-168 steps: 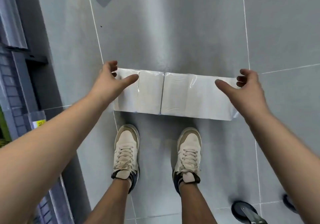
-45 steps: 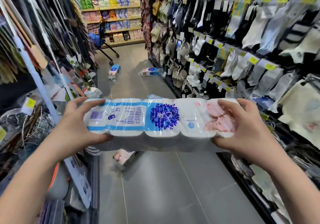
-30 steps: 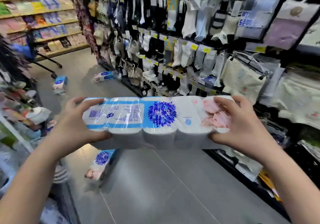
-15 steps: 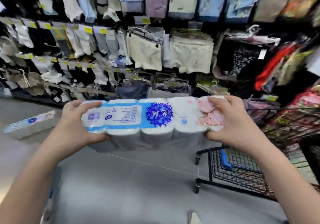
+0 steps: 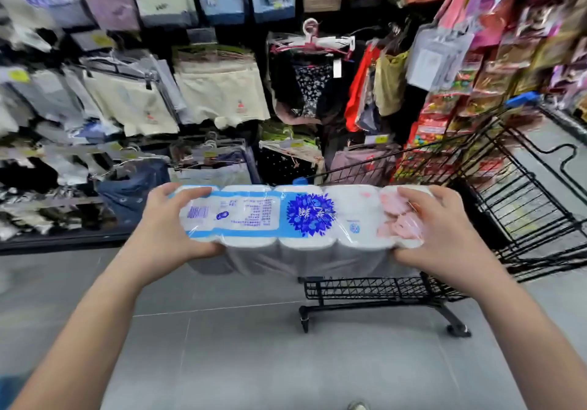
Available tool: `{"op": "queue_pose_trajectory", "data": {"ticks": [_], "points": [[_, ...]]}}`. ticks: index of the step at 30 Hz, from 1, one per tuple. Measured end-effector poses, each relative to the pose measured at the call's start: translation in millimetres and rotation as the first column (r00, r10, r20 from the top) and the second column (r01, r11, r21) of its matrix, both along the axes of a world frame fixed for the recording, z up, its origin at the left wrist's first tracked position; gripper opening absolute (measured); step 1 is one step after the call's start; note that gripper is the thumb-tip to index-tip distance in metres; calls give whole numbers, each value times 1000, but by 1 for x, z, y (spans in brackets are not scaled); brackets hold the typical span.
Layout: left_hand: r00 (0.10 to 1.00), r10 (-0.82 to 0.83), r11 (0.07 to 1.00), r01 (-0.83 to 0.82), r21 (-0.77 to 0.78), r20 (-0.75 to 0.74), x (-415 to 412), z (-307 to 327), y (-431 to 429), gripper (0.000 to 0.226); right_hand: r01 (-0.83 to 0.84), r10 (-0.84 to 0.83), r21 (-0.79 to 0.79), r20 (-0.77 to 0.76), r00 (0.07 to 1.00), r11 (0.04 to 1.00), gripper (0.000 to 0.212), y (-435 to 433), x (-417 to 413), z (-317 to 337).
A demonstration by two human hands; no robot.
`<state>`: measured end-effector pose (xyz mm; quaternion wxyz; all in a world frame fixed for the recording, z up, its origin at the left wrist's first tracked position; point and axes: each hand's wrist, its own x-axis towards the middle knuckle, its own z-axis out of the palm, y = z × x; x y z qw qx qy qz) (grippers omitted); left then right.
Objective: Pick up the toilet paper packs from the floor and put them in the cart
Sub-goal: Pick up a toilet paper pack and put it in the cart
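Open floor (image 5: 254, 346) is seen ahead; the way right is barred by the cart (image 5: 508, 206), the far side by hanging clothes racks (image 5: 206, 92).

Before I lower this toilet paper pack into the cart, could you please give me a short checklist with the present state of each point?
1. Left hand grips the left end of the toilet paper pack: ok.
2. Right hand grips the right end: ok.
3. Pack is held level, wrap looks whole: ok.
4. Cart is within view, ahead and to the right: ok.
5. Pack is already above the basket opening: not ok, it is in front of the near edge.
6. Basket has free room inside: cannot tell, the pack hides part of it.
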<state>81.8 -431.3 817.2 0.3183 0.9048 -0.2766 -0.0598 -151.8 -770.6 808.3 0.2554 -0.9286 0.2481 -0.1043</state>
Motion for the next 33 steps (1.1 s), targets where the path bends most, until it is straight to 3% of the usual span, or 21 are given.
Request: {"op": "queue_pose_trajectory", "data": {"ticks": [8,15,33], "points": [[996,-93,996,93,-13,-6,-45,-32,-142,94,126,-125,24,-32,992,992,99,-118,-78,-18],[989,-145,989,145,-10,-18,-55,-43,-215,94,181,-180,41,-25,983,983,100,-178,-108,-27],[979,-105,990,120,76,-175,1,-105,-295,104,264,-242,92,-197,950,960,97,-249,-38,-75]]}}
